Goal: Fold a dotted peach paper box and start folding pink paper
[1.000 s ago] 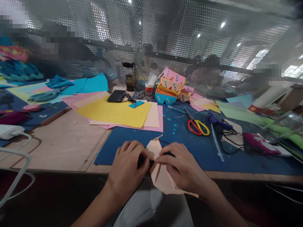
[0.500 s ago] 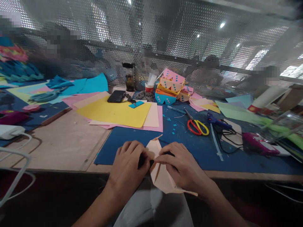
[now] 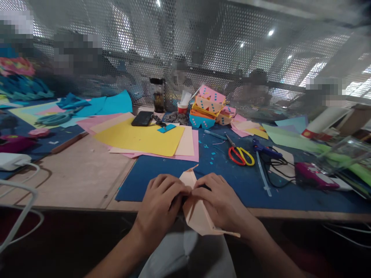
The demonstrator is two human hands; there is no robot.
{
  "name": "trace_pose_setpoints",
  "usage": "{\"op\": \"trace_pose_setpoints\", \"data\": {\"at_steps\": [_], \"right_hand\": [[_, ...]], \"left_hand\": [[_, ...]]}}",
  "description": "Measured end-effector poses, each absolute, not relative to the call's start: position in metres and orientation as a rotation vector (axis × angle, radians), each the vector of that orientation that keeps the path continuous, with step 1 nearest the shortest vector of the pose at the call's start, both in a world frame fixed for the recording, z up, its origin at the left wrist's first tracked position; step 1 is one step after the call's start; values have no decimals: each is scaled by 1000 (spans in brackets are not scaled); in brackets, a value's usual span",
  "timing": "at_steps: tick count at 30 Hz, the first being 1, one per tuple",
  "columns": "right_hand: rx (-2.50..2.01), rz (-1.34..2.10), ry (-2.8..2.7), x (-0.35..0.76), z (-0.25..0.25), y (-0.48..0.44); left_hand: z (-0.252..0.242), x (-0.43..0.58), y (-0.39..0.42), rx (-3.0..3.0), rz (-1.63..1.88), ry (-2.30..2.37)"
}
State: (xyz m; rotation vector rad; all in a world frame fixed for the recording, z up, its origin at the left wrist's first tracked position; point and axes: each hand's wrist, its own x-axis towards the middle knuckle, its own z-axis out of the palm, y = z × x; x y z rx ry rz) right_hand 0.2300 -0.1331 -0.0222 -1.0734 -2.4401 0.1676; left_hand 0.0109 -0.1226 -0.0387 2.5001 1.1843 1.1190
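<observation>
A folded peach paper piece [image 3: 199,219] is held between my two hands at the table's front edge, its lower end hanging over the edge above my lap. My left hand [image 3: 164,197] pinches it near its middle from the left. From the right, my right hand [image 3: 218,199] grips the same fold, the fingertips of both hands almost meeting. A narrow strip sticks out at its top end and another at its lower right. The pinched spot itself is hidden by the fingers.
Beyond my hands lie stacked sheets with a yellow sheet [image 3: 142,137] on top and a black phone [image 3: 142,118]. Scissors [image 3: 241,154], a blue glue gun [image 3: 266,148] and its cable lie right. Decorated paper masks [image 3: 207,106] are piled behind. White cables [image 3: 21,212] loop at left.
My left hand has shifted slightly right, its fingertips now closer to my right hand's on the fold. The paper stays nearly in place.
</observation>
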Motion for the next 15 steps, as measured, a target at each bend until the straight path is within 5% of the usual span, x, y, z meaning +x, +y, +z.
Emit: {"op": "trace_pose_setpoints", "data": {"at_steps": [15], "right_hand": [[-1036,229,-2395,232,-23,-132]], "left_hand": [[-47,-8,-137,2797,1072,1083]]}}
